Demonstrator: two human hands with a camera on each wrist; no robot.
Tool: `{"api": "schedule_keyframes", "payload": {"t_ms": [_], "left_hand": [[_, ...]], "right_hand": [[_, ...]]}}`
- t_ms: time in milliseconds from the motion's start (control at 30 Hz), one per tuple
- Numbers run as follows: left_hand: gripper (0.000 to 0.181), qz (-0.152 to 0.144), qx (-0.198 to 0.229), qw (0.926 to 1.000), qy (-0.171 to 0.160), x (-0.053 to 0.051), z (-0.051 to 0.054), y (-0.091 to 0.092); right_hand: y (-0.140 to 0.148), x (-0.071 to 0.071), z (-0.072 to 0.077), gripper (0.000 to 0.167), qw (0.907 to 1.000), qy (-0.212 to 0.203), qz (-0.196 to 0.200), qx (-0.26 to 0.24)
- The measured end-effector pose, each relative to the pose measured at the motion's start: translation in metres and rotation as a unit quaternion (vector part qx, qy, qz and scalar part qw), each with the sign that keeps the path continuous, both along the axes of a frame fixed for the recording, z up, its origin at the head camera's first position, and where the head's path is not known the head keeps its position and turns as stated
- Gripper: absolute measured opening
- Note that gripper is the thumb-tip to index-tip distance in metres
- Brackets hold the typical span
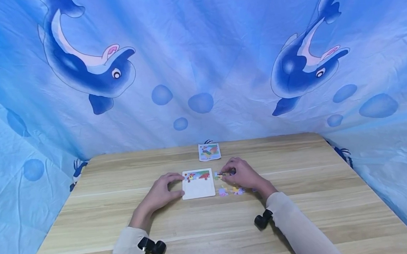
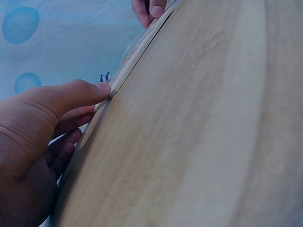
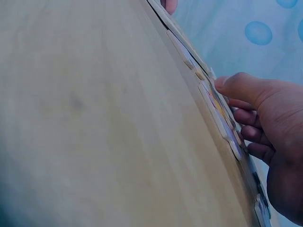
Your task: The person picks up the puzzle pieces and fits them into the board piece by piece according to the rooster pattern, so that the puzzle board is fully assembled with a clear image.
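Left hand point(image 1: 163, 192) at left rim of puzzle tray point(image 1: 198, 189): touches the rim with thumb near the close corner and forefinger farther up; fingers loosely bent, no clench. Tray flat on wooden table point(image 1: 197, 235), between the two hands. In its upper part, a row of coloured pieces point(image 1: 197, 175), with small tabs hanging below; lower part bare white.

Right hand point(image 1: 241, 173) just right of tray, low over loose pieces; fingers bent, thumb and forefinger tips close together beside a green-and-yellow piece point(image 1: 217, 176). Cannot tell whether grasping a piece or only touching; contact hidden by the fingers.

Nearer the table's front edge, right of tray: purple piece point(image 1: 223, 191), then yellow-and-purple piece point(image 1: 237, 190); farther right, another piece point(image 1: 254, 189), partly hidden by the right wrist. In right wrist view, loose pieces in edge-on line beside the right fingers.

Beyond tray, near far table edge: picture card point(image 1: 209, 152), flat, printed with a colourful figure. On both light sleeves point(image 1: 126, 244), black wrist cameras point(image 1: 158, 248). Behind table, blue cloth point(image 1: 217, 34) with dolphins and bubbles.
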State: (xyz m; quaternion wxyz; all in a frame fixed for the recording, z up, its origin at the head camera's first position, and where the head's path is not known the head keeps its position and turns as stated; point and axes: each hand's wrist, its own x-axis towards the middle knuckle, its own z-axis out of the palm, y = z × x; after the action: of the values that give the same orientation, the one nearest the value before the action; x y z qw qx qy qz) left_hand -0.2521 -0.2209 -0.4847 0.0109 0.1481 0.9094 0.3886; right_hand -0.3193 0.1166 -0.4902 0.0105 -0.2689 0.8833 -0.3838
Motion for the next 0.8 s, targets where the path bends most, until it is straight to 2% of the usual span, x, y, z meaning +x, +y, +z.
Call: {"api": "schedule_keyframes", "payload": {"t_ms": [200, 467, 633, 800], "left_hand": [[0.047, 0.0, 0.001, 1.0, 0.001, 0.0, 0.001, 0.0], [0.047, -0.001, -0.002, 1.0, 0.003, 0.001, 0.0, -0.001], [0.048, 0.0, 0.0, 1.0, 0.006, 0.002, 0.001, -0.001], [0.047, -0.003, -0.001, 1.0, 0.009, 0.001, 0.001, 0.0]], "right_hand": [[-0.011, 0.002, 0.0, 0.012, 0.9999, 0.008, -0.002, -0.008], [-0.038, 0.008, 0.001, 0.016, 0.9995, 0.017, 0.019, -0.022], [-0.057, 0.013, 0.003, 0.013, 0.9982, 0.04, 0.041, -0.019], [-0.069, 0.017, 0.007, 0.014, 0.9978, 0.05, 0.042, -0.012]]}}
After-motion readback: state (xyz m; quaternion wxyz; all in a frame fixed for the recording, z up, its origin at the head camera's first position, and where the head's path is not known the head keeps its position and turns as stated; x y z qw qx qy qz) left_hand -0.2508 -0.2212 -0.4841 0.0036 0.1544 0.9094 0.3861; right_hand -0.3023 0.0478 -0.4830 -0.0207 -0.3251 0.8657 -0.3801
